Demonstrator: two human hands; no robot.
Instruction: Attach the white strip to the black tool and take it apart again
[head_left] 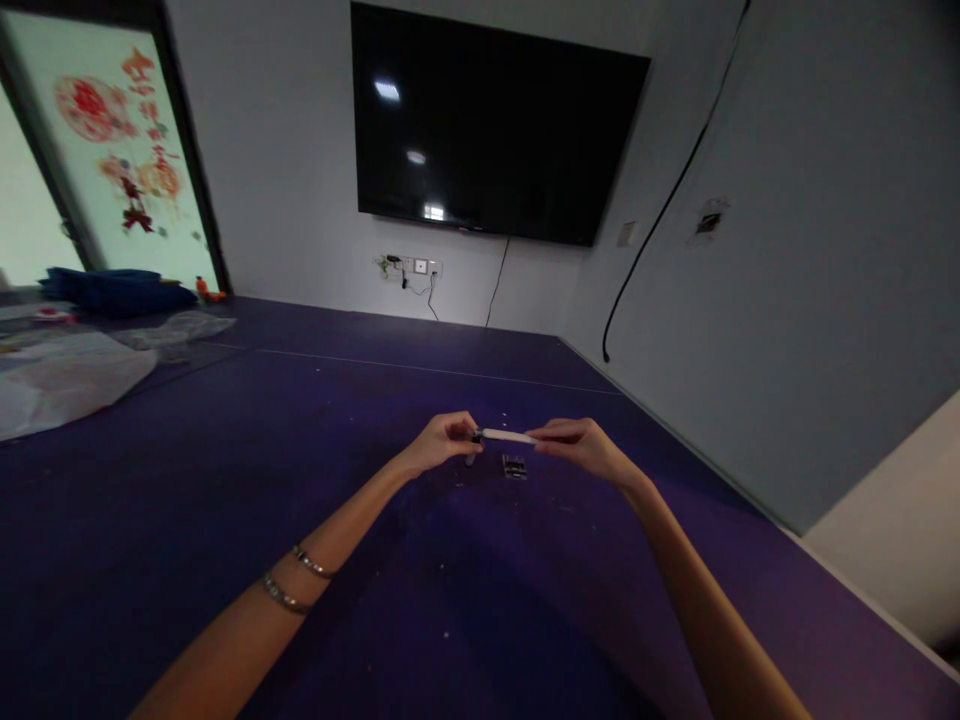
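Note:
Between my two hands is a slim white strip-like piece [508, 436], held nearly level just above the purple surface. My left hand [442, 441] is closed in a pinch at its left end, where a small dark part [477, 436] joins it. A short greyish piece [470, 459] shows just under those fingers; I cannot tell whether it is attached. The thumb and fingers of my right hand [581, 446] pinch the strip's right end. Below the strip, a small dark square part [514, 467] with lighter bars lies on the surface.
The purple surface [337, 620] is dotted with tiny white specks. Clear plastic bags [82, 375] and a dark blue cloth bundle [112, 290] lie at the far left. A black cable [660, 200] hangs along the right wall. A television [487, 120] hangs on the back wall.

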